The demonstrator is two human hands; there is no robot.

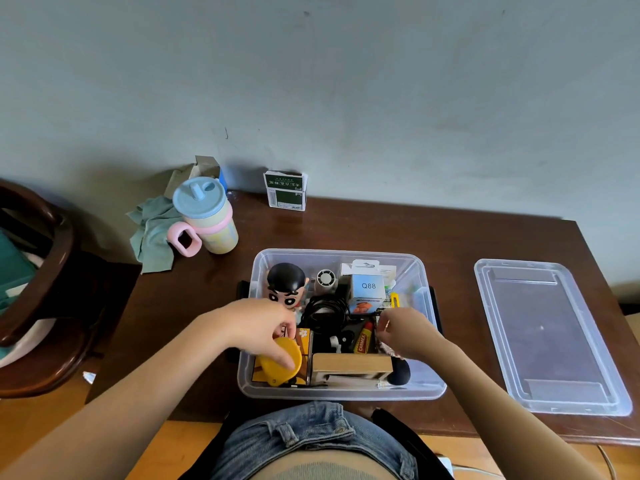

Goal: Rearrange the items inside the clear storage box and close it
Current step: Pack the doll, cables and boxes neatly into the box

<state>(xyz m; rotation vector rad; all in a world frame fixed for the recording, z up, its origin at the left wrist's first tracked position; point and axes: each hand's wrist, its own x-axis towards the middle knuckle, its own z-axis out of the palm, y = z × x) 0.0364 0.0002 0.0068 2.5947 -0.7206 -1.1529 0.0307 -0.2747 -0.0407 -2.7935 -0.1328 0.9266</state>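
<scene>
The clear storage box (429, 389) stands open on the dark wooden table, full of small items. My left hand (259, 327) reaches into its near left corner and grips a round yellow case (278, 367) above an orange patterned card. My right hand (405, 332) hovers over the box's right side, fingers pinched together; what it pinches is hidden. Inside lie a cartoon-head figure (285, 285), a white Q88 box (367, 287), black cables (323, 313), a Carmex tube (362, 339) and a wooden block (351, 363). The clear lid (547, 337) lies flat to the right of the box.
A pastel cup with a blue lid and pink handle (207, 216) stands at the back left beside a green cloth (152, 233). A green-and-white packet (285, 190) leans on the wall. A dark wooden chair (41, 289) is at the left.
</scene>
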